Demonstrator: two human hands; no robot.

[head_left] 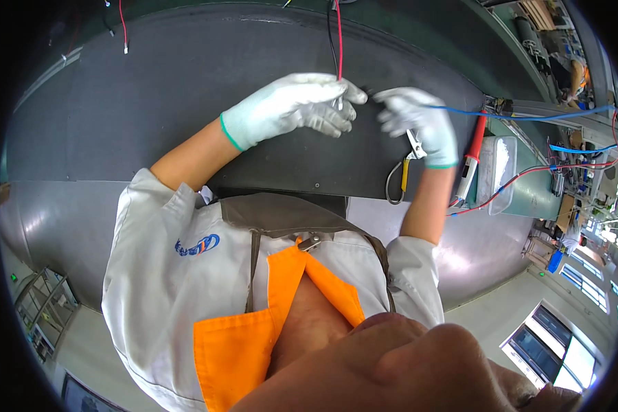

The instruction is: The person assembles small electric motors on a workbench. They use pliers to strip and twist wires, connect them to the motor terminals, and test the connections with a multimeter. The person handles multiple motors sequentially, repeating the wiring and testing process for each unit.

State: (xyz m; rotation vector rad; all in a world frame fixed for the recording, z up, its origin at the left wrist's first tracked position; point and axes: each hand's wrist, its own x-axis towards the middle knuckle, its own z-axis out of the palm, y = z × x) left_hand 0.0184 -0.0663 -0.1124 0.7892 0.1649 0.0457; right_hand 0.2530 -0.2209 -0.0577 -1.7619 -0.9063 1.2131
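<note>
Holding the end of a red wire, the left hand sits over the dark work mat, which serves here as the landmark for all places. This hand wears a white glove with a green cuff, and its thumb and forefinger are pinched closed on the lower tip of the red wire, where a small metal end seems to show; a black wire runs beside the red one, both coming down from the far edge of the mat. Just to the right of it, above the right part of the mat, the right hand is also gloved. Its fingers are curled closed, and it seems to grip the end of a blue wire that stretches away past the right edge of the mat; a small metal tool appears under its palm, but I cannot tell if the fingers really hold it. The two hands almost touch at the fingertips. To do this step well, I judge that both wire ends should be kept steady and close together, with a firm pinch near the bare tips and no pulling on the long parts. At the right border of the mat lie a red-handled tool and a clear plastic box.
</note>
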